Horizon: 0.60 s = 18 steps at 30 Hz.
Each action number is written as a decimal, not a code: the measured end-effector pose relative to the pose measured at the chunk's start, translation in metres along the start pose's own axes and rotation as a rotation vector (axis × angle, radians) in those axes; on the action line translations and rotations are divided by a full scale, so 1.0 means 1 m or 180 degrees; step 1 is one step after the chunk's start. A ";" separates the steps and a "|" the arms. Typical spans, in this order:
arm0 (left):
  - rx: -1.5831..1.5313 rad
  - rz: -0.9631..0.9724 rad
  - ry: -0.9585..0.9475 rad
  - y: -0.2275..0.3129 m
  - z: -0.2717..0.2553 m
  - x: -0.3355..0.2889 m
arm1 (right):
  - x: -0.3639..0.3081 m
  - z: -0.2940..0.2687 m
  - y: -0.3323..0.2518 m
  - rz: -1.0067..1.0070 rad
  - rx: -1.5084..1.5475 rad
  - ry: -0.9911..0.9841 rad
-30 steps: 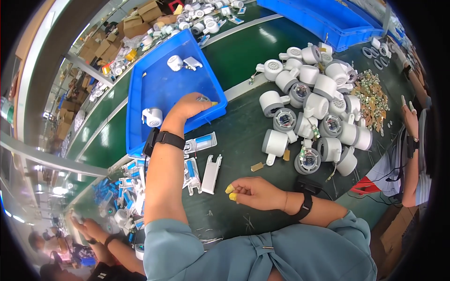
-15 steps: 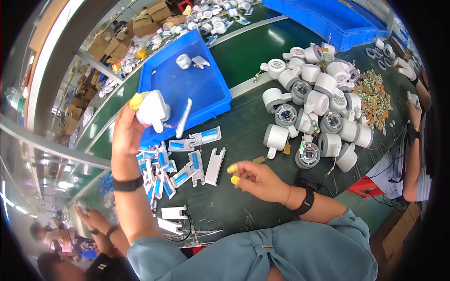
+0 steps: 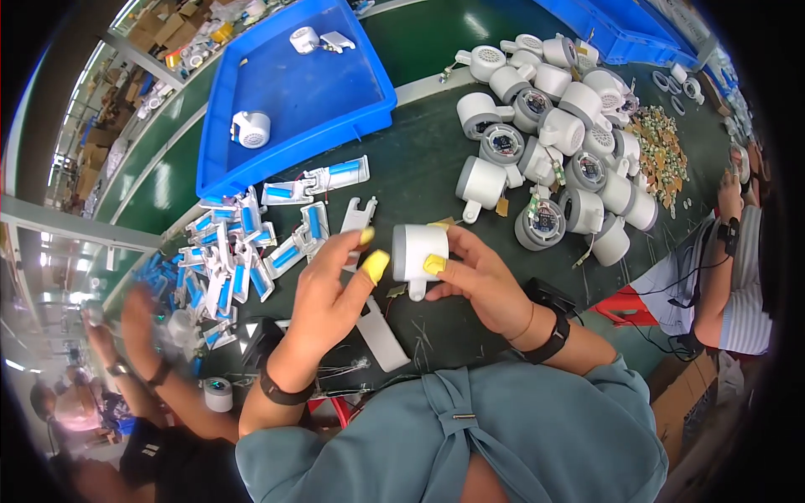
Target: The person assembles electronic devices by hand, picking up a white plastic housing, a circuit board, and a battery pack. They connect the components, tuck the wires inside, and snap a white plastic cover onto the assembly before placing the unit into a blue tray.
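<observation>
My right hand (image 3: 485, 281), with yellow covers on thumb and fingertip, grips a white cylindrical housing (image 3: 426, 247) with a grey rim and a short tab at its bottom. The grey rim faces my left hand (image 3: 329, 289), whose yellow-tipped thumb and finger are apart, just left of the housing and holding nothing. Partly behind the left hand, a long white plastic cover (image 3: 382, 337) lies on the table; a notched white cover (image 3: 359, 220) lies farther off. Below the housing is a small part that I cannot make out.
Left lies a pile of white covers with blue cells (image 3: 239, 251). A blue tray (image 3: 293, 88) behind it holds white units. At right are heaped housings (image 3: 558, 126) and small circuit boards (image 3: 658, 151). Co-workers' arms show at left (image 3: 151, 352) and right (image 3: 728, 226).
My left hand has let go of the white unit, which now sits in the blue tray, and come back to the middle. My right hand has taken hold of a housing. The view has shifted.
</observation>
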<state>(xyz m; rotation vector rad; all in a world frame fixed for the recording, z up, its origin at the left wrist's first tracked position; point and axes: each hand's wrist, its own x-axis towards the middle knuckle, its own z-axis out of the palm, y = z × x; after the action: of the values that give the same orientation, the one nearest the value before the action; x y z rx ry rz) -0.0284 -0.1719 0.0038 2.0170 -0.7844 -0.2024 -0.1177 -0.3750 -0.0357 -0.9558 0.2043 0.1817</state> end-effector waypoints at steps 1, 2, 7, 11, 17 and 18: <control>0.0312 -0.0191 -0.0056 0.007 -0.001 -0.005 | -0.001 -0.004 0.000 0.0003 -0.0002 0.0027; 0.0491 -0.0049 -0.0104 0.002 0.003 -0.012 | -0.001 -0.006 -0.001 0.0004 -0.0004 0.0051; 0.0954 0.0300 -0.0446 -0.008 0.025 -0.031 | -0.001 -0.003 -0.005 0.0043 0.0214 0.0059; 0.0521 -0.0138 -0.0785 -0.012 0.028 -0.027 | -0.004 -0.002 -0.003 -0.0098 0.0355 -0.0002; 0.0015 -0.0330 -0.0916 -0.007 0.015 -0.026 | -0.008 0.000 -0.003 -0.0267 0.0394 -0.0186; 0.0014 -0.0326 -0.0921 -0.005 0.014 -0.025 | -0.008 0.000 -0.004 -0.0256 0.0401 -0.0236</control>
<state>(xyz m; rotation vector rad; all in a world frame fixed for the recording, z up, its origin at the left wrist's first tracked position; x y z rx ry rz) -0.0517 -0.1645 -0.0124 2.0599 -0.8594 -0.5617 -0.1246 -0.3778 -0.0308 -0.8290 0.1077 0.1285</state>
